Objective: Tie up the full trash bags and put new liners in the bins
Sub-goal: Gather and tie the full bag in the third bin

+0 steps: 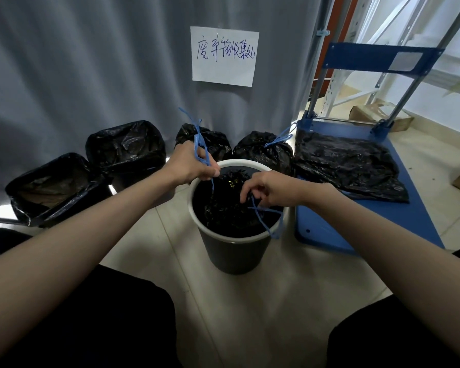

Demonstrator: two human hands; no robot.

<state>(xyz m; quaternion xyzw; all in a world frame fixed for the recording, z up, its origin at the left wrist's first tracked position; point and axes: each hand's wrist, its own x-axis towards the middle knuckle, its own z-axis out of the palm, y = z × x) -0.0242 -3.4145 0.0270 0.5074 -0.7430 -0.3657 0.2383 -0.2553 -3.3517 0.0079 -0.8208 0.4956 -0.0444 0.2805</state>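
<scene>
A round dark bin with a white rim [234, 254] stands on the floor between my knees. Inside it sits a black trash bag [227, 205] with a blue drawstring [266, 221]. My left hand [190, 162] is above the bin's far left rim, closed on one end of the drawstring, which sticks up past my fist. My right hand [270, 189] is over the bin's right side, pinching the other strand, whose loop hangs over the rim. Two tied black bags [210, 140] [263, 150] with blue strings lie behind the bin.
Two square bins lined with black bags [128, 147] [53, 187] stand at the left by a grey curtain [91, 62] bearing a paper sign [223, 55]. A blue platform cart [367, 219] at the right carries flat black liners [348, 163]. Cardboard boxes [377, 115] lie beyond.
</scene>
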